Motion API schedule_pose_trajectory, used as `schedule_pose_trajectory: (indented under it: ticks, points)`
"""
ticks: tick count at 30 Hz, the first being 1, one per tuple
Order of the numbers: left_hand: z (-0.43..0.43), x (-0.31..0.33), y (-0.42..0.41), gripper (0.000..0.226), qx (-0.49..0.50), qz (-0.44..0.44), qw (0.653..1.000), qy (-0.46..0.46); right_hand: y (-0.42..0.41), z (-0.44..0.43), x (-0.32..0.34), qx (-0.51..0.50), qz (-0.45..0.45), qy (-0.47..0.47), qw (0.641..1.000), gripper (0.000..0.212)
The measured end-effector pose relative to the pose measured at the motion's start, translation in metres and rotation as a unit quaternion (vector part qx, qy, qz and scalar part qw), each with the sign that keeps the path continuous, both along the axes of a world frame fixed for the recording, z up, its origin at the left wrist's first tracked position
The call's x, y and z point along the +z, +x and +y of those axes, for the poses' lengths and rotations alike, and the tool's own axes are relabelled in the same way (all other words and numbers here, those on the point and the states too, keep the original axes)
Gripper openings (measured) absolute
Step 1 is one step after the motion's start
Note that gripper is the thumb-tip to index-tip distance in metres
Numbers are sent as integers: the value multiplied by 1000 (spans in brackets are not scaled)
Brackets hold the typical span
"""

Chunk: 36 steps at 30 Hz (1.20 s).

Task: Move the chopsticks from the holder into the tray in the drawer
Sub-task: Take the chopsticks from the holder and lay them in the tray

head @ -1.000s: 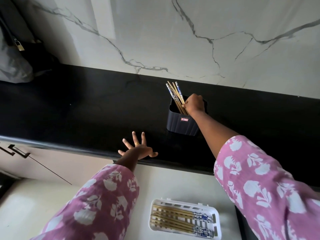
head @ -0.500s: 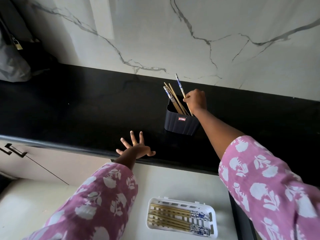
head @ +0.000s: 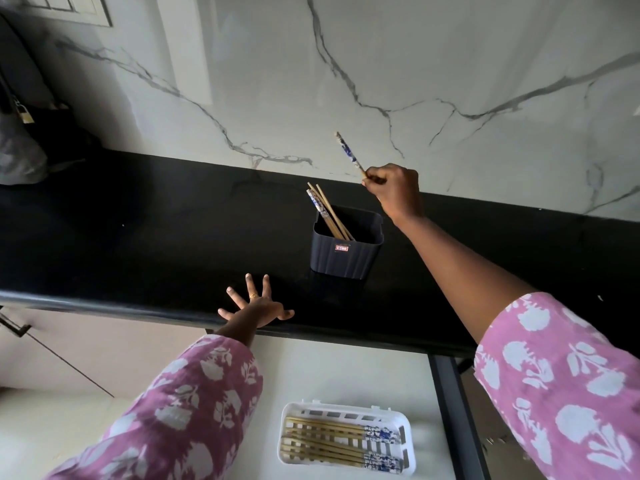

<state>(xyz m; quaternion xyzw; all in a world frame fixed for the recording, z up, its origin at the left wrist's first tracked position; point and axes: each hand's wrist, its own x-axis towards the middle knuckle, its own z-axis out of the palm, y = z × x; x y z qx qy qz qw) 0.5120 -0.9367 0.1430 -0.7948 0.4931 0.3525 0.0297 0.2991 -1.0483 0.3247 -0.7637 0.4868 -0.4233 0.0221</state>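
right hand (head: 394,190): on my feed it's up above and behind the holder, fingers curled in, thumb + fingertips pinching the plain wood part of one chopstick.
held chopstick (head: 348,152): clear of the holder, tilted, blue-patterned end pointing up-left in front of the marble wall (head: 450,64).
left hand (head: 256,306): palm down on the front edge of the counter (head: 138,220), fingers spread wide, holds nothing; i can see a ring (head: 254,295) on one finger.
holder (head: 346,252): dark ribbed box w/ small red label, upright on the counter, btwn the two hands.
chopsticks in holder (head: 325,211): a few in there, leaning to the back-left, ends sticking out over the rim.
tray (head: 346,407): white slotted plastic, lies in the open drawer (head: 346,372) below the counter edge, near its right side.
chopsticks in tray (head: 329,441): several flat, side by side, blue ends to the right.
sleeves (head: 194,410): pink w/ white floral print, both arms.
far left: grey bag (head: 17,157) on the counter, partly cut off.
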Motion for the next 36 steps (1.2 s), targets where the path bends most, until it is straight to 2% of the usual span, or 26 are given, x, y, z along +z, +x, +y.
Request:
schedule_pose_trajectory:
  ticks: [6, 10, 13, 15, 17, 20, 22, 24, 25, 27, 29, 30, 32, 36]
  points:
    - [10, -2, -1, 95, -5, -8, 999, -32, -20, 30, 3, 74, 116, -72, 988, 20]
    - [11, 0, 2, 92, -11, -24, 999, -20, -28, 55, -5, 112, 221, -182, 952, 11]
    - [3, 20, -2, 75, 2, -15, 999, -34, -27, 69, -15, 147, 275, -269, 911, 6]
    - [-5, 37, -5, 59, 5, 21, 993, -114, -26, 79, -22, 152, 284, -306, 896, 8]
    - [-10, 56, -9, 56, -13, 76, 967, -243, -23, 87, -27, 144, 278, -324, 893, 11]
    - [-4, 88, -20, 58, -86, 184, 886, -416, -18, 102, -31, 133, 268, -334, 894, 10]
    - [0, 104, -30, 54, -126, 188, 853, -469, -15, 109, -30, 117, 251, -332, 902, 9]
    - [2, 116, -39, 47, -122, 200, 839, -491, -13, 116, -28, 96, 235, -329, 909, 5]
    - [3, 120, -45, 43, -105, 229, 836, -488, -13, 119, -27, 93, 234, -332, 909, 5]
    - [2, 130, -54, 33, -32, 357, 825, -437, -14, 124, -25, 108, 247, -347, 898, 6]
    - [2, 143, -61, 34, 41, 526, 778, -341, -17, 128, -22, 140, 275, -370, 876, 10]
    - [2, 150, -63, 36, 55, 578, 760, -292, -19, 131, -20, 160, 290, -378, 864, 11]
    - [1, 164, -65, 38, 43, 595, 768, -233, -22, 134, -17, 199, 324, -387, 840, 12]
    - [1, 181, -70, 25, -20, 556, 802, -217, -26, 142, -16, 258, 383, -379, 802, 11]
